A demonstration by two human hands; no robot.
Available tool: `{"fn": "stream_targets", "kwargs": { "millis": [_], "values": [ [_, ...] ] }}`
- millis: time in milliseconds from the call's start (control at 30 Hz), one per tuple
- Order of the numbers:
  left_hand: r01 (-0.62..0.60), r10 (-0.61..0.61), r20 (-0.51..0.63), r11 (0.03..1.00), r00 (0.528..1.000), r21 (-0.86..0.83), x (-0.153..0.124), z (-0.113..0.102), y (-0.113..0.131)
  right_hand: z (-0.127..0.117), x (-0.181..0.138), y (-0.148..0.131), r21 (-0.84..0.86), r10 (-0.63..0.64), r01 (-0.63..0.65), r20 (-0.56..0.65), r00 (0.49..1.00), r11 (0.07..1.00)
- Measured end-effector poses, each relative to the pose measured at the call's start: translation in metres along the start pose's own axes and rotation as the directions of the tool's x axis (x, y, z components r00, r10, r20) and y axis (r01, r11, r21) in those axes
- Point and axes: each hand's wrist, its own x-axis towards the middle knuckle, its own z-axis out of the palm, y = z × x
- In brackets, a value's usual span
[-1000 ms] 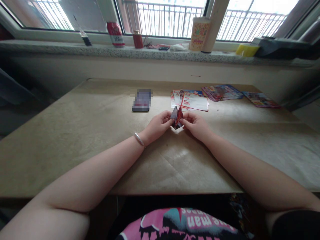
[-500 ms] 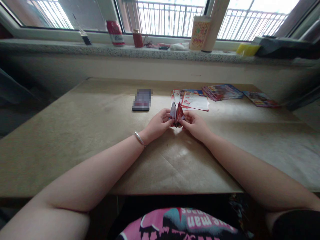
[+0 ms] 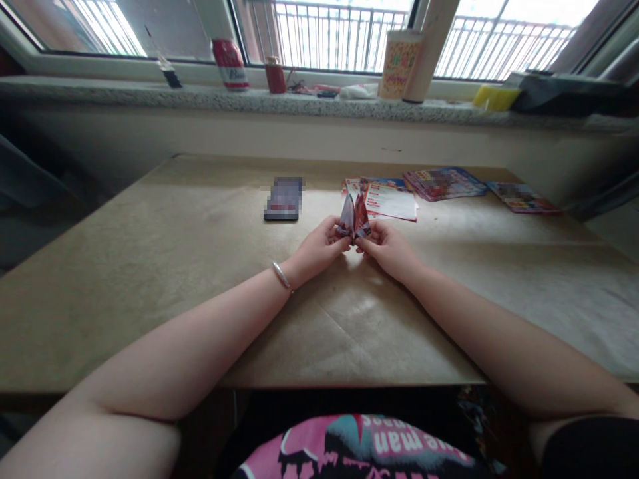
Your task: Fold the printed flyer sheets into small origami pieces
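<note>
A small folded paper piece (image 3: 353, 217), red and dark with two upright points, stands between my hands over the middle of the brown table (image 3: 164, 266). My left hand (image 3: 319, 249), with a silver bracelet on its wrist, pinches the piece's left side. My right hand (image 3: 387, 247) pinches its right side. The fingers of both hands are closed on the paper, and its lower part is hidden behind them.
A dark phone (image 3: 283, 199) lies just beyond my left hand. Printed leaflets (image 3: 389, 198), a magazine (image 3: 443, 183) and another booklet (image 3: 522, 197) lie at the back right. On the window sill stand a red can (image 3: 229, 64), a small red container (image 3: 275, 75), a tall cup (image 3: 398, 65) and a yellow sponge (image 3: 493, 98).
The folded paper has risen a little and moved away from me between my fingers. Its two points now stand taller and closer together. The white part seen beneath it earlier no longer shows.
</note>
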Motion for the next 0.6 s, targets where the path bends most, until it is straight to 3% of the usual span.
{"fn": "stream_targets", "kwargs": {
  "millis": [200,433,600],
  "values": [
    [-0.014,0.014,0.02,1.0,1.0,0.015,0.0009,0.0002,-0.002,-0.0005,0.0015,0.0011,0.046,-0.065,0.064,0.027,0.998,0.997],
    [0.03,-0.028,0.078,0.999,0.997,-0.02,0.002,-0.0009,-0.005,0.0006,0.0015,-0.0011,-0.015,-0.024,0.025,0.083,0.996,1.0],
    [0.028,-0.027,0.081,0.999,0.996,-0.016,0.0006,-0.0006,-0.0033,0.0005,0.0011,-0.0038,0.043,0.018,-0.022,0.101,0.995,0.999]
  ]
}}
